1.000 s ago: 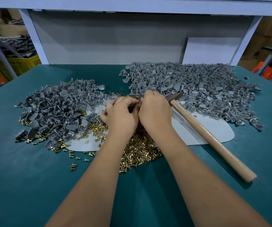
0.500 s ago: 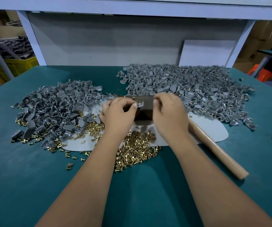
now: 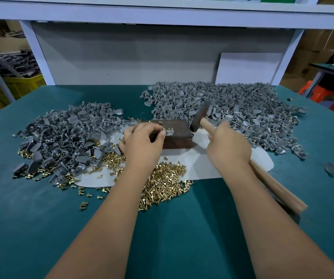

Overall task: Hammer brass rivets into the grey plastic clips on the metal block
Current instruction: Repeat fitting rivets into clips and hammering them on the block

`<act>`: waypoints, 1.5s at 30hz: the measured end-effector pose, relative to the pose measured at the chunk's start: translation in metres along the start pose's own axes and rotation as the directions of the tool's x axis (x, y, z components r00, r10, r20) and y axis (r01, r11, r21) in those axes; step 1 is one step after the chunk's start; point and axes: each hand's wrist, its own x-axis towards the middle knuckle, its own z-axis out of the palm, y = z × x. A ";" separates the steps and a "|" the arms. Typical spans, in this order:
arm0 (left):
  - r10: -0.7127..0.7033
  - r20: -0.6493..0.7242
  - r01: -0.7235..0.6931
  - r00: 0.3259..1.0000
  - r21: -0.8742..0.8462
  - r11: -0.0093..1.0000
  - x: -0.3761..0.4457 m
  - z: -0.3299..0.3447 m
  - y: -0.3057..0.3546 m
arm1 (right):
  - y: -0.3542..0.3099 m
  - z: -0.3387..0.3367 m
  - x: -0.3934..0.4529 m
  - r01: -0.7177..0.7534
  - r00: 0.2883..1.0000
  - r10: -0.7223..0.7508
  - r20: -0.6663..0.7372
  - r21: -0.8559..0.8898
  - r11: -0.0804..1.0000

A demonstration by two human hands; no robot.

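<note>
A dark brown metal block (image 3: 179, 137) sits on a white mat in the middle of the green table. On its top lies a grey plastic clip (image 3: 169, 132) with a brass rivet standing in it. My left hand (image 3: 142, 141) pinches that clip at the block's left side. My right hand (image 3: 227, 147) grips the wooden handle of a hammer (image 3: 199, 117), whose dark head is raised to the right of the block. Loose brass rivets (image 3: 162, 186) lie heaped in front of the block.
A big pile of grey clips (image 3: 232, 109) spreads behind and right of the block, another pile (image 3: 67, 135) lies to the left with rivets scattered around it. The white mat (image 3: 202, 166) covers the centre. A white shelf frame (image 3: 162, 15) rises behind the table.
My right hand left the block, took the hammer by its handle and lifted its head off the table. My left hand stayed on the clip on the block.
</note>
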 end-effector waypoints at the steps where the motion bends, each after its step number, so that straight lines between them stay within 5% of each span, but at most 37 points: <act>1: 0.003 -0.008 -0.002 1.000 0.020 1.000 0.000 0.000 0.000 | -0.001 -0.006 0.000 -0.004 0.999 0.005 -0.038 0.022 1.000; 4: 0.006 -0.024 -0.005 1.000 0.047 0.999 0.000 0.001 0.000 | -0.006 -0.026 -0.004 0.102 0.991 -0.081 -0.108 0.204 0.974; 7: 0.020 -0.067 -0.016 0.998 0.057 0.998 -0.001 0.002 0.000 | -0.015 -0.045 -0.014 0.219 0.975 -0.221 -0.035 0.349 0.911; 15: 0.074 -0.191 -0.050 0.979 0.128 0.990 -0.004 0.008 0.001 | -0.032 -0.064 -0.019 0.348 0.937 -0.346 -0.037 0.052 0.936; 19: 0.085 -0.215 -0.058 0.973 0.125 0.990 -0.003 0.010 0.000 | -0.034 -0.062 -0.024 0.379 0.910 -0.368 -0.191 0.019 0.925; 23: 0.070 -0.192 -0.038 0.979 0.166 0.985 -0.001 0.011 -0.002 | -0.037 -0.048 -0.028 0.448 0.888 -0.449 -0.104 -0.036 0.893; 27: 0.064 -0.194 -0.037 0.979 0.137 0.990 0.000 0.013 -0.003 | -0.042 -0.047 -0.026 0.400 0.874 -0.390 -0.289 -0.028 0.916; 30: 0.051 -0.182 -0.023 0.982 0.156 0.988 0.000 0.013 -0.003 | -0.039 -0.043 -0.023 0.449 0.877 -0.454 -0.155 -0.066 0.891; 35: 0.061 -0.193 -0.039 0.979 0.114 0.993 0.000 0.014 -0.004 | -0.045 -0.047 -0.026 0.377 0.867 -0.405 -0.290 -0.151 0.914; 39: 0.034 -0.191 -0.016 0.981 0.094 0.995 0.000 0.012 -0.002 | -0.043 -0.042 -0.027 0.443 0.869 -0.473 -0.144 -0.198 0.874; 45: 0.057 -0.191 -0.034 0.980 0.122 0.992 -0.001 0.013 -0.004 | -0.044 -0.051 -0.040 0.414 0.808 -0.466 -0.362 -0.214 0.885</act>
